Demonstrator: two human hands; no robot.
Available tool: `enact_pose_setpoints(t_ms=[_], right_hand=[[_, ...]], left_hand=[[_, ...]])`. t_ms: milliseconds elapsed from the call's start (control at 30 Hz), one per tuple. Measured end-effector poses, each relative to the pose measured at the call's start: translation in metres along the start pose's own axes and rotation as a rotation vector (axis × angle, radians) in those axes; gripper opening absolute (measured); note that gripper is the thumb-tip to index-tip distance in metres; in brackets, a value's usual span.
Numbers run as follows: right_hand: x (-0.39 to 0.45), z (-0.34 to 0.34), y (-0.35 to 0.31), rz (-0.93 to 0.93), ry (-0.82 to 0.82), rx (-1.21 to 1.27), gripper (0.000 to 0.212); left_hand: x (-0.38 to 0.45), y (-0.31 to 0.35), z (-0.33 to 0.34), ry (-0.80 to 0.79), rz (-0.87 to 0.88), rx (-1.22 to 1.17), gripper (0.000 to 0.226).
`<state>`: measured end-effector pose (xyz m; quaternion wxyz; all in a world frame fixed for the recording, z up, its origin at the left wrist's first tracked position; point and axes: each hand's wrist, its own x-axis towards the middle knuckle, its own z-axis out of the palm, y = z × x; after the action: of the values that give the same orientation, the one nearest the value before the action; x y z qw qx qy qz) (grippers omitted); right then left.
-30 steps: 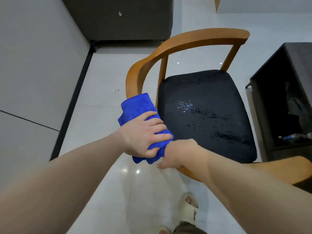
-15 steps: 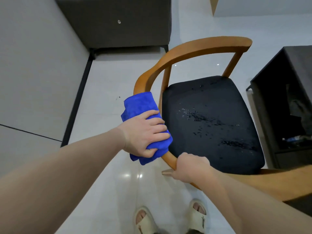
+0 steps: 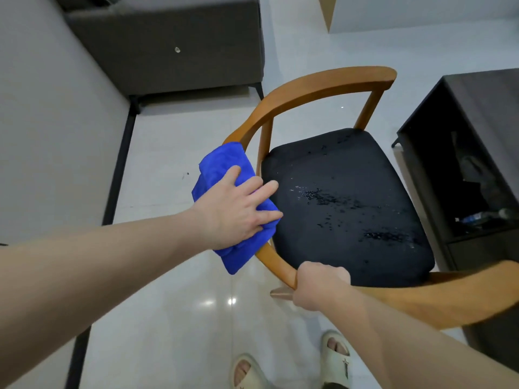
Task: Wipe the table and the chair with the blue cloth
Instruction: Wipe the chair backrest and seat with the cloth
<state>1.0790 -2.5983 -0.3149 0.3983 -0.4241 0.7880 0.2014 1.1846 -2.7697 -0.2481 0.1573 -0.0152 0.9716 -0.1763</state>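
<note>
On the curved wooden rail of the chair [image 3: 323,85], at its left side, we press the blue cloth [image 3: 222,169] with our left hand [image 3: 233,211]. Our fingers [image 3: 266,188] lie nearly straight and spread over the folded cloth, which drapes across the rail and hangs down its outer side. Whether our thumb curls under the cloth we cannot tell.

Nearer to us, our right hand [image 3: 320,284] grips the same rail, fingers wrapped round the wood just in front of the seat edge; the two hands are near each other but apart, with bare rail between them.

Inside the rail lies the black seat cushion [image 3: 351,248], speckled with shiny wet patches towards its middle and right. Beyond the chair on the right stands a dark cabinet [image 3: 477,108] with an open shelf holding dim, indistinct items. At upper left a grey sofa [image 3: 168,46] stands against the wall. Below us, on the pale glossy floor tiles [image 3: 174,304], we see our feet in cream slippers [image 3: 335,360].
</note>
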Motion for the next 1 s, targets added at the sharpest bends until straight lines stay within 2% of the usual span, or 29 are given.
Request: enact_pose_setpoints(t_ms=[67,133,200,267,333,467,633,733,833,1000], right_hand=[[-0.003,-0.004,0.000,-0.008,-0.008,-0.015,0.008],[-0.003,-0.007,-0.001,-0.001,-0.031,-0.059,0.015],[0.000,-0.011,-0.005,0.021,-0.067,-0.115,0.029],[0.005,-0.015,-0.012,0.051,-0.097,-0.132,0.050],[0.009,-0.023,-0.021,0.047,-0.102,-0.109,0.060],[0.022,-0.044,-0.045,-0.035,-0.008,0.010,0.059],[0.027,-0.061,-0.056,-0.160,0.016,0.037,0.043],[0.032,-0.060,-0.058,-0.209,0.041,0.197,0.037],[0.042,-0.061,-0.066,-0.236,0.038,0.348,0.037],[0.051,-0.065,-0.075,-0.221,0.086,0.430,0.036]], left_hand=[[0.001,0.015,-0.007,-0.124,-0.156,-0.023,0.054],[0.002,0.022,-0.015,-0.187,-0.407,-0.214,0.059],[0.007,0.022,-0.017,-0.115,-0.667,-0.430,0.063],[0.016,0.027,-0.010,0.032,-0.868,-0.488,0.060],[0.026,0.038,0.002,0.057,-0.985,-0.500,0.069],[0.042,0.051,0.022,0.015,-1.050,-0.551,0.080],[0.028,0.034,0.032,0.098,-0.933,-0.584,0.081],[0.024,0.018,0.035,0.119,-0.878,-0.700,0.082],[0.023,0.004,0.036,0.111,-0.840,-0.768,0.082],[0.027,-0.012,0.039,0.082,-0.814,-0.821,0.083]])
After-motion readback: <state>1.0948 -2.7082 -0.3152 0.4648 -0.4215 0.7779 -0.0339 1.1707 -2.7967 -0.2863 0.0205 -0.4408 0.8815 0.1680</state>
